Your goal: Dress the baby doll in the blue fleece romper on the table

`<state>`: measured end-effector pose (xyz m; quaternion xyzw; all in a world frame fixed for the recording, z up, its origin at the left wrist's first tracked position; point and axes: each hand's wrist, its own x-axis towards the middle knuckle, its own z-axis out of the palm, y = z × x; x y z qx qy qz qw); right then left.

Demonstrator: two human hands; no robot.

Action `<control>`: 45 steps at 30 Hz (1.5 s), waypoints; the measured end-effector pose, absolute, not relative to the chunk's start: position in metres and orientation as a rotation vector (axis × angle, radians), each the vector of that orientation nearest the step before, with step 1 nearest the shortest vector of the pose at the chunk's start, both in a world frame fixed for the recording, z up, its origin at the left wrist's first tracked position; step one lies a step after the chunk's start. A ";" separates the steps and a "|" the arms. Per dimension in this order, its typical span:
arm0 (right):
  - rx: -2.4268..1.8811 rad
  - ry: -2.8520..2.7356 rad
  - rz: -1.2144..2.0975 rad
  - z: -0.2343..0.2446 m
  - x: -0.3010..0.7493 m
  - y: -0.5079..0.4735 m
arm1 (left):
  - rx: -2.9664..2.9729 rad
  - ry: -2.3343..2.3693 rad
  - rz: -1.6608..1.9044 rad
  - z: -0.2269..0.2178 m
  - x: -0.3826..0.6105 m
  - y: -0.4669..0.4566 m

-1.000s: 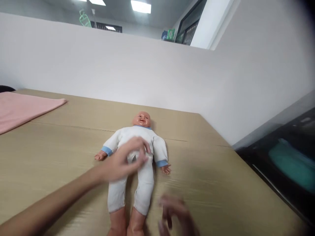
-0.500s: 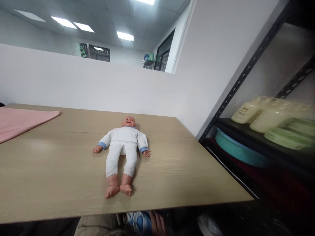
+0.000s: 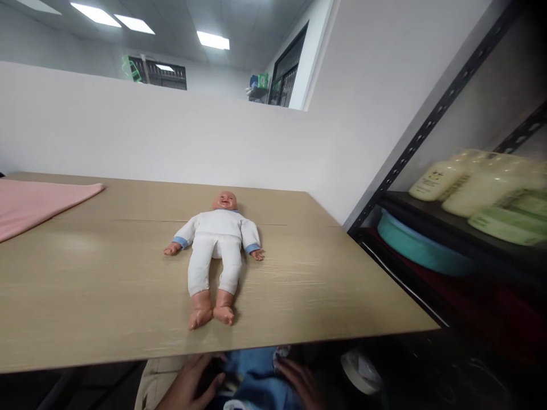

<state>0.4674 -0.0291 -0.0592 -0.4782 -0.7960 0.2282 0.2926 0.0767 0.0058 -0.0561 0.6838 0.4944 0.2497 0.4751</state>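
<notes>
Below the table's front edge, in my lap, lies a bundle of blue cloth [image 3: 260, 376] with white parts. My left hand [image 3: 192, 382] is at its left side, thumb and fingers spread apart, the fingertips partly in shadow. On the other side, my right hand [image 3: 301, 380] has its fingers bent over the cloth's right edge. A baby doll [image 3: 217, 245] in a white suit with blue cuffs lies face up on the table [image 3: 106, 296], its feet toward me. Neither hand touches the doll.
A pink cloth [image 3: 38, 202] lies on the table at left. At right, a black shelf holds pale bottles [image 3: 440, 177], green packs [image 3: 508, 219] and a turquoise basin [image 3: 419, 245]. A white, round-rimmed object [image 3: 361, 371] stands low beside me. A white wall closes off the back.
My left hand has come into view at the cloth's left side. More of the blue cloth shows between the hands, and the view has tilted slightly down.
</notes>
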 end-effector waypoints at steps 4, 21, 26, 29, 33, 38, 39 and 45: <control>-1.586 -1.641 0.676 -0.075 0.488 -0.034 | 1.569 1.280 0.582 -0.065 0.095 0.020; -1.312 -1.994 0.936 0.103 0.396 -0.034 | 1.679 0.615 0.286 0.093 0.065 -0.009; -0.868 -2.540 0.915 0.202 0.374 0.006 | 1.851 0.642 0.648 0.179 0.066 0.011; -0.754 -2.584 0.854 0.248 0.363 0.033 | 1.982 0.699 0.725 0.201 0.074 0.039; -0.848 -2.394 0.855 0.280 0.355 0.057 | 2.020 0.716 0.748 0.216 0.073 0.061; -0.830 -2.267 1.057 0.253 0.350 0.076 | 1.908 0.742 0.893 0.222 0.053 0.074; -0.826 -2.272 1.066 0.244 0.349 0.078 | 1.910 0.760 0.939 0.224 0.048 0.076; -0.960 -2.090 0.933 0.237 0.337 0.075 | 2.240 0.953 0.773 0.253 0.029 0.075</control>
